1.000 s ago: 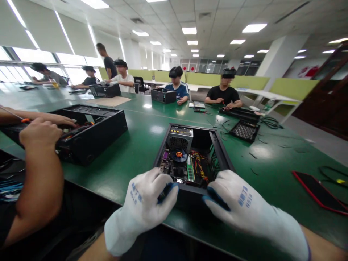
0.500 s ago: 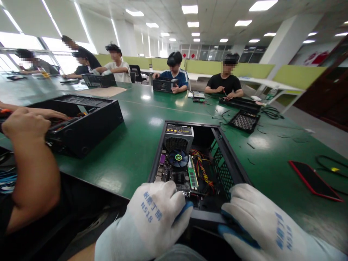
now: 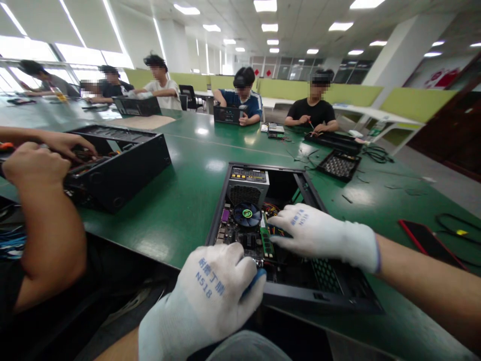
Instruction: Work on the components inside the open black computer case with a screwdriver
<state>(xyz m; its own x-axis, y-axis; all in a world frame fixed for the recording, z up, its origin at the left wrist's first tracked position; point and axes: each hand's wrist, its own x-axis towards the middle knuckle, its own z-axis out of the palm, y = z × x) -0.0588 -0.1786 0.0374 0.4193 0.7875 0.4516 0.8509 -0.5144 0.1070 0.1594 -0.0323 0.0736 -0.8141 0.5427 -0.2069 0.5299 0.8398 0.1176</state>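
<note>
An open black computer case (image 3: pixel 323 297) lies on the green table before me, its near edge at the table's edge. My left hand (image 3: pixel 220 291), in a white glove, is closed on the case's near left edge. Over the inside of the case, my gloved right hand (image 3: pixel 300 229) has its fingers apart, the tips beside a green memory module (image 3: pixel 266 243). Whether they touch it I cannot tell. A round black fan (image 3: pixel 247 214) sits left of those fingertips, with a power supply (image 3: pixel 248 188) behind it. Coloured wires are partly hidden by my right hand.
At the left, another person's hands (image 3: pixel 37 163) work at a second black case (image 3: pixel 131 173). A red-edged black device (image 3: pixel 428 243) and a cable lie at the right. Several people sit across the green table (image 3: pixel 195 193), one with a tool beside a black tray (image 3: pixel 339 165).
My right hand has let go of the case's near right edge and moved forward and left over its inside. My left hand stays on the edge. The near right part of the case now shows.
</note>
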